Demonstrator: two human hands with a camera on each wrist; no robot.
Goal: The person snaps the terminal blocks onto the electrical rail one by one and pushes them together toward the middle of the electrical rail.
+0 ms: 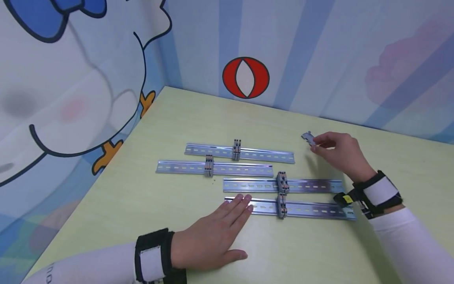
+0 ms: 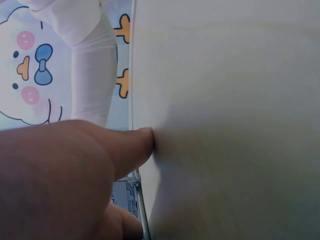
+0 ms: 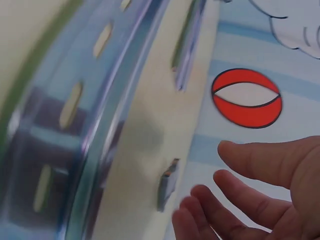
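Observation:
Palm down, fingers straight, my left hand lies over the left end of the nearest slotted metal DIN rail. Its thumb points outward above the table. My right hand is at the back right, thumb and bent fingers beside a loose grey terminal block. In the right wrist view, a gap shows between thumb and index fingertip, and that block sits apart from them on the table. Grey terminal blocks stand clipped across the nearest rail, with others on the remaining rails.
Three more DIN rails lie roughly parallel behind: one just behind, one further left, and the rearmost. The pale table meets a cartoon-printed wall at the back and left.

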